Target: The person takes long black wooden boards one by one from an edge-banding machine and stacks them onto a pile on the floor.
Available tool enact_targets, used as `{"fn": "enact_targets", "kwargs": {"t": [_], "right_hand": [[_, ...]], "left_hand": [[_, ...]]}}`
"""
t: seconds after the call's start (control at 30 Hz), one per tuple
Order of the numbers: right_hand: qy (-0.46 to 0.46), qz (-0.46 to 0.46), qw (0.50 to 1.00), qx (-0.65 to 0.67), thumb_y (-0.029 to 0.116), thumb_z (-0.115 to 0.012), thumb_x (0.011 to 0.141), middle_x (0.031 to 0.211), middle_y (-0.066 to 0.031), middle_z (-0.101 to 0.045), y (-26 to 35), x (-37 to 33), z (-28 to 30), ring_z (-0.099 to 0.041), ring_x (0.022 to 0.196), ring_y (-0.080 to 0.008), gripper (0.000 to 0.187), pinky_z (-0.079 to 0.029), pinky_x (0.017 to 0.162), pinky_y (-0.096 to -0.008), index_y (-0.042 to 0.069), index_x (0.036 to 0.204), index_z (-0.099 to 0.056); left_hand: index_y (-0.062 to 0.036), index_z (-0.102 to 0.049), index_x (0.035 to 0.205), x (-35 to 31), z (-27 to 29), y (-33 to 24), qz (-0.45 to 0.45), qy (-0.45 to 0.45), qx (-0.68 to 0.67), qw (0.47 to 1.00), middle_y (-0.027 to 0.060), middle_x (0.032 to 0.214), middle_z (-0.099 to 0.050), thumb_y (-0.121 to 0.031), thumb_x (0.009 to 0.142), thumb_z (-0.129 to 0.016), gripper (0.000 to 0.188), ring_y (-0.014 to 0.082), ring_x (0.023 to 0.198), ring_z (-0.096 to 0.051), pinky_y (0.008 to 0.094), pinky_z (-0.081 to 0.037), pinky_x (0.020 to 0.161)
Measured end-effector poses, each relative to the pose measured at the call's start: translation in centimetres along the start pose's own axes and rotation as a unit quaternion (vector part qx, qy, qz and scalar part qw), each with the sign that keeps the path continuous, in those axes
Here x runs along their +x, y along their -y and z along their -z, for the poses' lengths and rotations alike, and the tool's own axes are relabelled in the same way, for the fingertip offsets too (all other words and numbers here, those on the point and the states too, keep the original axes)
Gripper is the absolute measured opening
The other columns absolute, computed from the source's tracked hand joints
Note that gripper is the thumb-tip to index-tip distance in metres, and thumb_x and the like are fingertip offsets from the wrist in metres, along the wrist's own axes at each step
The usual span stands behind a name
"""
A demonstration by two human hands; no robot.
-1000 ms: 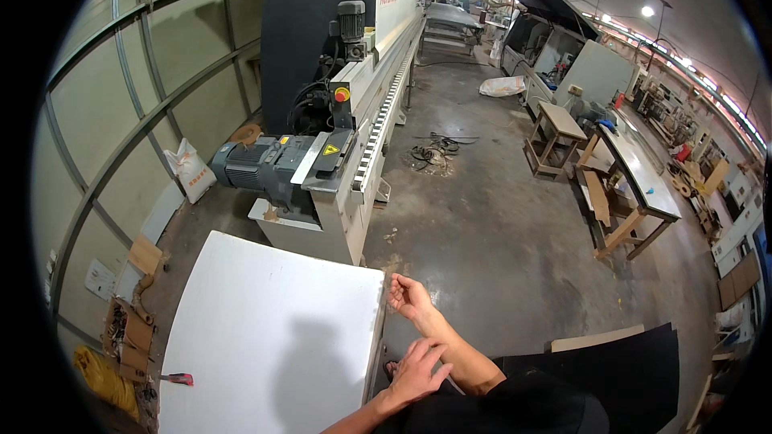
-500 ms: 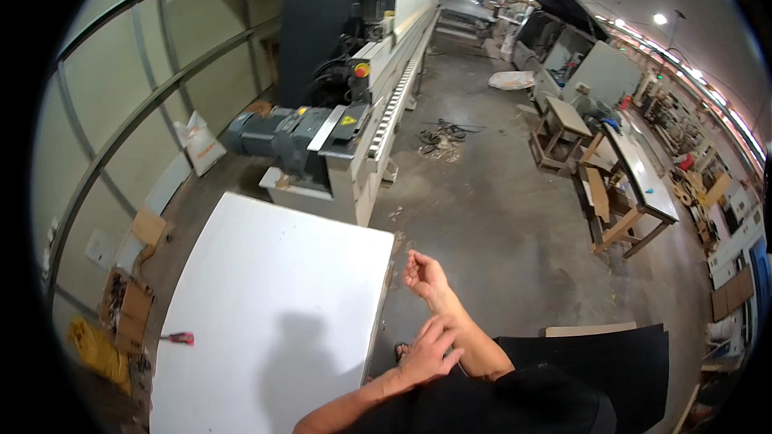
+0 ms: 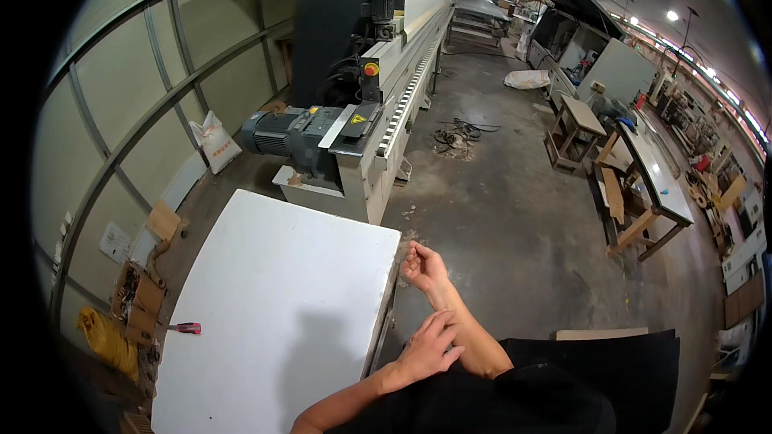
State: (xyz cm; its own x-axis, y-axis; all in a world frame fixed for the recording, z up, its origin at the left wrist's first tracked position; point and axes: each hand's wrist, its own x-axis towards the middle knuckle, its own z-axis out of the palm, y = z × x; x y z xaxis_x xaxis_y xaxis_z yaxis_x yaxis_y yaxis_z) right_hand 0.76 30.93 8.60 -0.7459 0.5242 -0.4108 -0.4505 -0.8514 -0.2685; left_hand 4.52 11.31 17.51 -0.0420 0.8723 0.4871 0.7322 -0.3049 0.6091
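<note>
My right hand [image 3: 425,268] is raised just past the right edge of a large white panel [image 3: 265,297]. Its fingers are curled in together, and no object shows in them. My left hand [image 3: 430,343] lies against the right forearm [image 3: 465,328] below the wrist, its fingers bent and a little apart, the thumb sticking out. It holds nothing that I can see. A red-and-black utility knife [image 3: 186,328] rests at the left edge of the panel, far from both hands. My shadow falls on the white surface.
Beyond the panel stands a long machine with a grey motor [image 3: 281,133]. Black cables [image 3: 462,137] lie on the floor. To the right are a workbench [image 3: 655,165] and a small wooden stool [image 3: 579,124]. A black sheet [image 3: 599,370] is at lower right; a yellow sack [image 3: 108,341] sits left.
The view has shifted slightly, so the machine and benches appear further right. My hands keep nearly the same pose, the left still at the right forearm.
</note>
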Motion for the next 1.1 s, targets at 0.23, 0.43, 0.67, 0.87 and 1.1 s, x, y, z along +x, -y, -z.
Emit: {"fn": "enact_targets", "kwargs": {"t": [0.23,0.43,0.67,0.87,1.1], "right_hand": [[-0.013,0.018,1.000,0.007,0.014,-0.051,0.091,0.067,-0.0005,-0.060,0.7,-0.6,1.1,-0.058,0.058,-0.0128,0.012,-0.051,0.056,-0.0282,0.005,0.091,-0.060],[-0.021,0.026,0.999,0.013,0.013,-0.052,0.091,0.068,-0.0008,-0.060,0.9,-1.6,0.9,-0.057,0.059,-0.0128,0.011,-0.050,0.057,-0.0278,0.005,0.090,-0.060],[0.012,-0.001,1.000,-0.004,0.013,-0.052,0.091,0.068,-0.0008,-0.060,-0.8,-2.3,0.3,-0.057,0.059,-0.0122,0.011,-0.050,0.057,-0.0273,0.005,0.091,-0.059],[0.023,-0.045,0.999,0.004,0.013,-0.048,0.093,0.071,0.0003,-0.061,-1.9,-2.0,0.8,-0.058,0.061,-0.0114,0.012,-0.049,0.060,-0.0276,0.006,0.095,-0.057],[0.041,-0.051,0.998,0.017,0.011,-0.051,0.091,0.071,-0.0012,-0.059,-1.7,-2.1,-1.6,-0.055,0.062,-0.0119,0.013,-0.049,0.062,-0.0261,0.002,0.099,-0.057]], "left_hand": [[-0.0025,-0.058,0.108,-0.5,-0.3,-0.2,0.033,0.108,-0.096,0.989,0.0142,0.109,-0.054,-0.019,0.076,-0.069,0.038,0.0328,0.106,-0.050,0.0382,-0.045,0.087],[-0.0019,-0.058,0.105,0.7,-0.1,0.8,0.008,0.035,0.028,0.999,0.0113,0.108,-0.055,-0.014,0.075,-0.068,0.034,0.0311,0.103,-0.052,0.0379,-0.045,0.086],[-0.0044,-0.059,0.097,0.3,-0.3,2.2,-0.045,0.038,0.104,0.993,0.0078,0.098,-0.056,-0.008,0.074,-0.062,0.023,0.0266,0.095,-0.054,0.0366,-0.045,0.081],[-0.0069,-0.060,0.090,-0.4,-0.2,2.0,-0.017,0.035,0.069,0.997,0.0064,0.090,-0.056,-0.012,0.074,-0.064,0.017,0.0256,0.085,-0.057,0.0361,-0.047,0.074],[-0.0050,-0.063,0.088,0.7,1.0,1.8,0.133,-0.006,-0.059,0.989,0.0073,0.089,-0.060,-0.016,0.071,-0.075,0.023,0.0218,0.078,-0.062,0.0311,-0.050,0.068]]}}
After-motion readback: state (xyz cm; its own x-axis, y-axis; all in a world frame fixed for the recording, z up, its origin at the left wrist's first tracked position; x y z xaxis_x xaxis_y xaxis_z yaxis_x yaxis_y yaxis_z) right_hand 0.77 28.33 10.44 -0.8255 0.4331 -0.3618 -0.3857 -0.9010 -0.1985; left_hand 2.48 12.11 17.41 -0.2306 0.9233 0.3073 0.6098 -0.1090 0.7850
